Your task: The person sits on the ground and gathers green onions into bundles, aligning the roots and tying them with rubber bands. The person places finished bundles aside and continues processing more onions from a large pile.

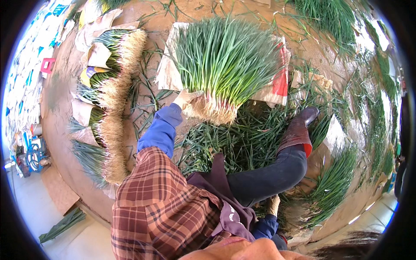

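A broad fanned pile of young green onions (224, 65) lies before me on flattened woven sacks (167, 70), roots towards me. My left hand (188, 98), in a pale glove, touches the pile's left end near the stem bases. Its grip on the stems is not clear. Low at the right, my right hand (273, 204), also gloved, is partly hidden behind my bent leg (269, 172). It is near a loose heap of green onions (334, 182). Whether it holds anything cannot be seen.
Wrapped bundles of green onions (110, 87) stand in a row at left, roots facing right. Loose green leaves (234, 143) cover the ground between me and the pile. More green onions (325, 19) lie at far right. A red plastic object (47, 65) stands at far left.
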